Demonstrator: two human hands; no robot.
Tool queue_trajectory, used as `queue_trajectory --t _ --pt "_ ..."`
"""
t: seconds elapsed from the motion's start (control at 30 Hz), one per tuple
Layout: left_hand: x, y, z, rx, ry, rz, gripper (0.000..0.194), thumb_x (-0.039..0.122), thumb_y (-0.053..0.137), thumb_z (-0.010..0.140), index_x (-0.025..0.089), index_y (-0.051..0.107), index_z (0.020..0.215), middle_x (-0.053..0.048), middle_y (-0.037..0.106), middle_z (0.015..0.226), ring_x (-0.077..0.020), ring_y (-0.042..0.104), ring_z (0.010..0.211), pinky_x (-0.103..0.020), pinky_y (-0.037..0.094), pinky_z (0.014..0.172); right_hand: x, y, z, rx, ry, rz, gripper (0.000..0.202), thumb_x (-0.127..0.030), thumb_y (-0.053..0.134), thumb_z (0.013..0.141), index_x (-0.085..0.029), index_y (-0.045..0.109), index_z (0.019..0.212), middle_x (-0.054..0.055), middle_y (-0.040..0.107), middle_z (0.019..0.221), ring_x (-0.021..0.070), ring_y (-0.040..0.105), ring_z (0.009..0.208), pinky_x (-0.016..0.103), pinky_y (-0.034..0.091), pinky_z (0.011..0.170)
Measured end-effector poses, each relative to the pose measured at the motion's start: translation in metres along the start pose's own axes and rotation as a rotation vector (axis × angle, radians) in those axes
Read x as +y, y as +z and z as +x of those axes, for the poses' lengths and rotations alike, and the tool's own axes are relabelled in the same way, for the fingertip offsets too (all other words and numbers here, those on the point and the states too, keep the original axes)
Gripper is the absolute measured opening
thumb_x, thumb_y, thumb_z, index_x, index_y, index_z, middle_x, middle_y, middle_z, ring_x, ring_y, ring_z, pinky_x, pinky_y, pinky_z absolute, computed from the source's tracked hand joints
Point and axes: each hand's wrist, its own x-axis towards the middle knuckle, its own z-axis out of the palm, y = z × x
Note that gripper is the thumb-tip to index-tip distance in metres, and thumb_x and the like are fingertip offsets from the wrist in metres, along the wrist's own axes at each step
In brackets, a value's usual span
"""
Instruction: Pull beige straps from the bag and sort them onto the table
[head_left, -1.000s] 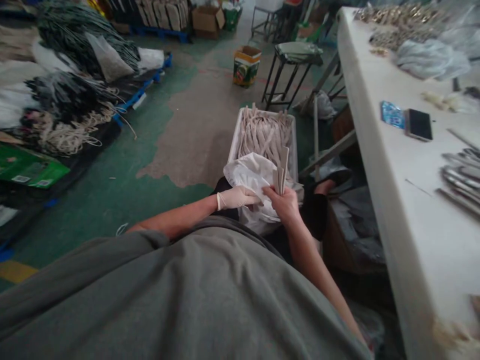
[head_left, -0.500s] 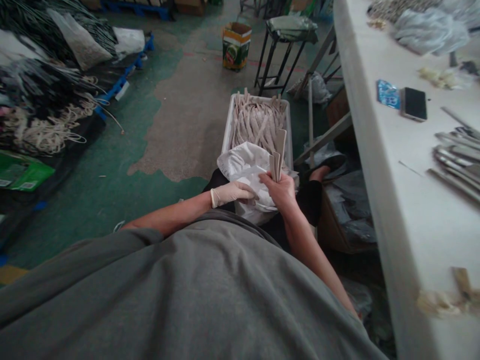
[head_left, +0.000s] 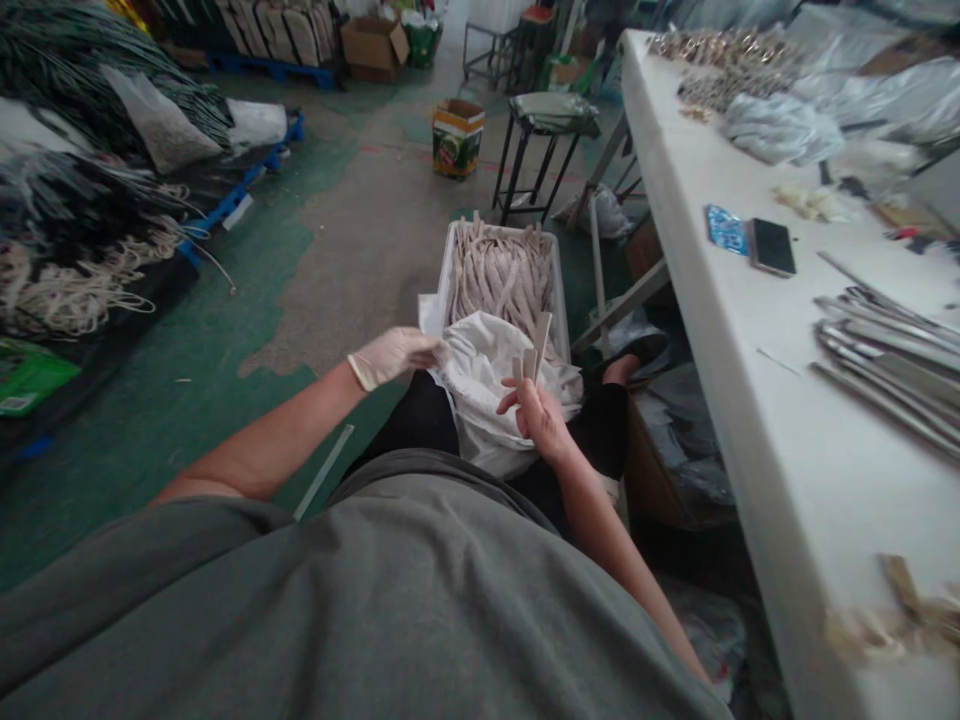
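Before us, long beige flat strips [head_left: 501,272] lie in a white rectangular plastic crate [head_left: 558,290], left of the long white table [head_left: 697,260].

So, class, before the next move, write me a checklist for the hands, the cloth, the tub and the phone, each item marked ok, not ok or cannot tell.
1. Right hand has the flat strips in its fingers: ok.
2. Gloved left hand grips the white cloth: cannot tell, its fingers are blurred.
3. Tub stands upright: ok.
4. Near end of the tub is uncovered: not ok, the cloth hides it.
5. Phone lies on the table, away from both hands: ok.
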Motion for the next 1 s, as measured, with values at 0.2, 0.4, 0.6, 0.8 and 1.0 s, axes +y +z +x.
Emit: queue_trajectory --t 0.2,0.4,0.6,0.8,1.0 --pt "0.069 -0.041 -0.013 0.214 0.327 -0.373 0.022 0.026 0.049 0.101 0.012 0.066 0.100 -0.003 0.071 0.088 -0.0122 0.066 0.086 -0.031 0.052 0.090 0.014 0.005 -0.027 -0.026 0.114 0.269 0.056 -0.069 0.046 0.090 -0.017 0.065 0.083 -0.003 0.052 0.051 0.0087 0.036 0.040 0.025 0.030 0.043" --pt "-0.035 0.042 -0.017 0.086 0.056 -0.554 0.014 0.028 0.066 0.087 0.015 0.070 0.092 -0.007 0.073 0.099 -0.0176 0.068 0.090 -0.028 0.055 0.078 0.012 0.019 -0.024 0.078 0.132 0.438 0.046 -0.055 0.069 0.075 -0.017 0.069 0.101 -0.002 0.062 0.065 0.0049 0.030 0.038 0.023 0.021 0.038" --pt "-0.080 0.087 -0.018 -0.003 0.104 -0.536 0.027 0.036 0.076 0.078 0.014 0.074 0.093 -0.007 0.073 0.093 -0.0172 0.066 0.084 -0.026 0.052 0.074 0.003 0.048 -0.008 0.040 0.180 0.431 0.051 -0.065 0.061 0.078 -0.015 0.070 0.074 0.004 0.067 0.062 0.0051 0.029 0.035 0.025 0.021 0.037" --pt "-0.082 0.094 -0.018 -0.002 0.035 -0.562 0.027 0.037 0.077 0.076 0.014 0.074 0.088 -0.008 0.075 0.090 -0.0189 0.068 0.087 -0.027 0.053 0.079 0.006 0.050 -0.003 0.173 0.131 0.301 0.030 -0.047 0.070 0.069 -0.018 0.065 0.068 0.001 0.062 0.056 0.0104 0.044 0.045 0.025 0.034 0.047" --pt "-0.076 0.081 -0.008 0.168 -0.097 -0.573 0.014 0.028 0.076 0.077 0.016 0.072 0.080 -0.005 0.073 0.083 -0.0148 0.067 0.073 -0.027 0.053 0.072 0.014 0.043 -0.012 0.248 -0.039 -0.069 0.028 -0.046 0.065 0.074 -0.019 0.068 0.069 0.001 0.063 0.060 0.0144 0.050 0.056 0.028 0.040 0.059"
